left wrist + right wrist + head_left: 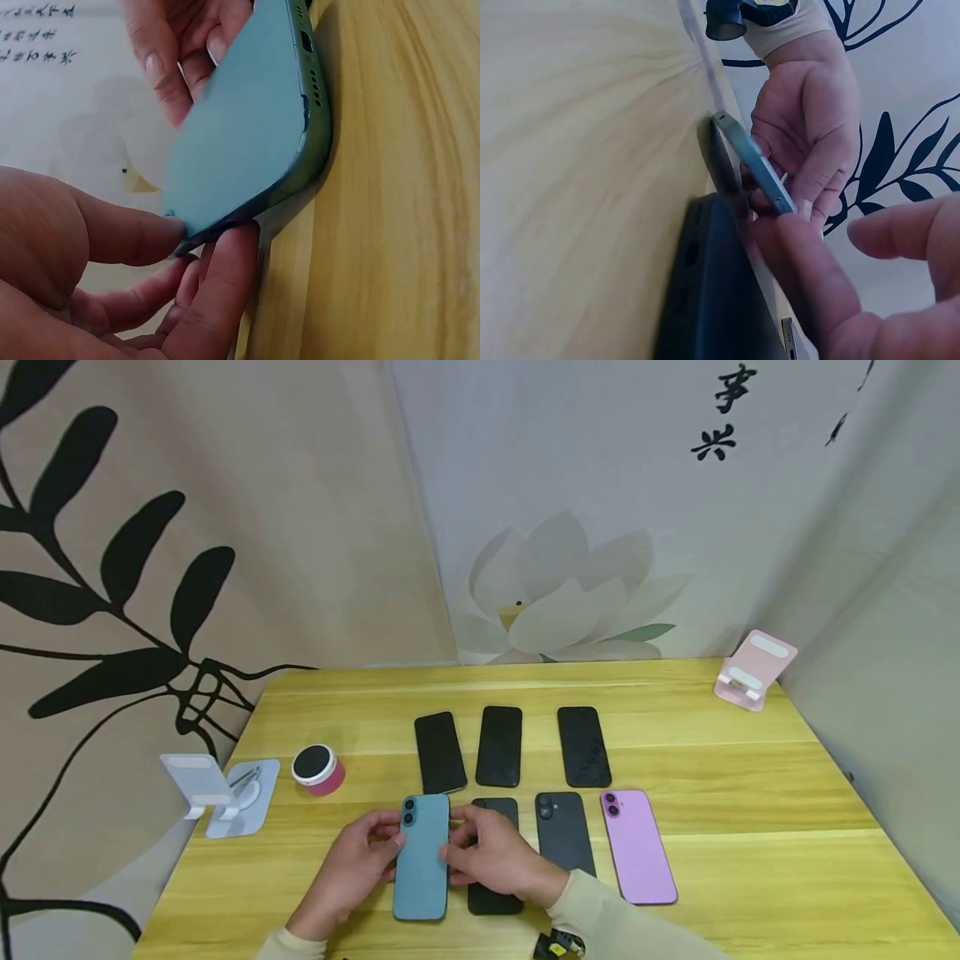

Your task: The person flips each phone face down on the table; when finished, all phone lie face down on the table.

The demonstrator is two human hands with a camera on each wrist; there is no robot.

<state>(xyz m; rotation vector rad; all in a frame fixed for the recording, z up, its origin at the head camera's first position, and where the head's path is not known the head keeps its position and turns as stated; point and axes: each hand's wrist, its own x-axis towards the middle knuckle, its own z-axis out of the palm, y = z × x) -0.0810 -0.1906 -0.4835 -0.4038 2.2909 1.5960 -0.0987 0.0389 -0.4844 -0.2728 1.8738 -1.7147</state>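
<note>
With our left hand (pixel 354 864) we pinch the blue phone (pixel 422 860), well left of the purple phone (pixel 639 847); our right hand (pixel 497 852) has fingers at its other edge, thumb apart. Just left of the purple phone, a grey phone (pixel 564 833) lies on the table (pixel 787 835).

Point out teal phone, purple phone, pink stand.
Teal phone (pixel 422 863): head view, middle of its back.
Purple phone (pixel 639 847): head view, middle of its back.
Pink stand (pixel 757 662): head view, its tilted plate.

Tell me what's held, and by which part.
The blue phone: the left hand pinches its left long edge; the right hand is at the opposite edge, its grip unclear.
</note>
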